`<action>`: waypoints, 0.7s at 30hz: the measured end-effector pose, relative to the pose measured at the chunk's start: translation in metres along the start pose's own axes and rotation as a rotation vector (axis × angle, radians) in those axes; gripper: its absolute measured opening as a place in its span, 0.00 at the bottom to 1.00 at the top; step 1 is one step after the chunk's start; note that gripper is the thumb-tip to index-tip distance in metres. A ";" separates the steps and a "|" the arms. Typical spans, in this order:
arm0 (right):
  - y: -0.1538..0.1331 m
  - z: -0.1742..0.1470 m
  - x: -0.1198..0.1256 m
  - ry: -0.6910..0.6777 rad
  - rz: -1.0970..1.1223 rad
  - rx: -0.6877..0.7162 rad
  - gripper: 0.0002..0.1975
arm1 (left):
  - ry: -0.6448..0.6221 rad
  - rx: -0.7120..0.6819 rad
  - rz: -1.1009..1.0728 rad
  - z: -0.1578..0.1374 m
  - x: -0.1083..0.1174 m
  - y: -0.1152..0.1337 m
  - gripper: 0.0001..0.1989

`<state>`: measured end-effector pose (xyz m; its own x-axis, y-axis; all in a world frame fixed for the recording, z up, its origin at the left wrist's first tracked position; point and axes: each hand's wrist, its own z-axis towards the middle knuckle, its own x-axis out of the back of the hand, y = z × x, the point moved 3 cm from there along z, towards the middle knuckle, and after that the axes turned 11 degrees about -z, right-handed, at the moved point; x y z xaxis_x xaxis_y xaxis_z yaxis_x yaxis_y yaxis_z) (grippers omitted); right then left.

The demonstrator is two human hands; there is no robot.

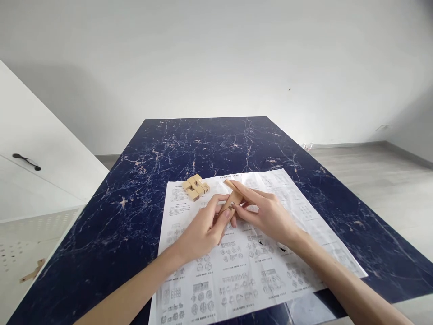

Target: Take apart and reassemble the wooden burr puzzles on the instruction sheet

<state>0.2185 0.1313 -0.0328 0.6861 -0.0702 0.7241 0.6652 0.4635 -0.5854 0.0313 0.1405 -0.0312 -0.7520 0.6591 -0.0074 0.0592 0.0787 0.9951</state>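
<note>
Over the middle of a printed instruction sheet (237, 282), my left hand (203, 225) and my right hand (267, 210) meet around light wooden puzzle pieces (233, 198). My left fingers pinch the lower end of the wood. On its upper right side, the thumb and fingers of my right hand grip it too. One stick slants up and left past my right fingertips; how the pieces join is partly hidden by my fingers. Left of my hands, a small cluster of notched wooden puzzle blocks (196, 187) lies on the sheet's upper left corner.
The sheet lies on a dark blue marble-patterned table (203, 144). A white cabinet (50, 149) with a black handle (26, 161) stands at left. Another wooden object (33, 271) shows below the table's left edge. A clear, shiny sheet (309, 309) lies near the front edge.
</note>
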 end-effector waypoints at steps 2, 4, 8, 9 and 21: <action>0.000 0.000 0.001 0.001 -0.018 0.013 0.30 | -0.003 -0.002 -0.013 0.000 0.000 0.000 0.20; 0.001 0.000 0.001 -0.002 -0.038 0.020 0.30 | -0.001 -0.003 -0.024 0.000 0.000 0.000 0.20; 0.001 0.000 0.002 -0.007 -0.056 0.017 0.29 | 0.006 -0.001 -0.036 0.000 0.001 -0.001 0.20; 0.001 0.000 0.002 -0.007 -0.056 0.019 0.29 | 0.008 -0.002 -0.037 0.000 0.001 -0.001 0.20; 0.001 -0.001 0.004 -0.014 -0.050 0.051 0.29 | -0.007 -0.001 -0.090 0.000 0.000 0.000 0.20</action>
<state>0.2227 0.1307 -0.0308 0.6480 -0.0822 0.7572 0.6825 0.5041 -0.5293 0.0309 0.1406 -0.0312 -0.7494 0.6549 -0.0973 -0.0090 0.1369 0.9905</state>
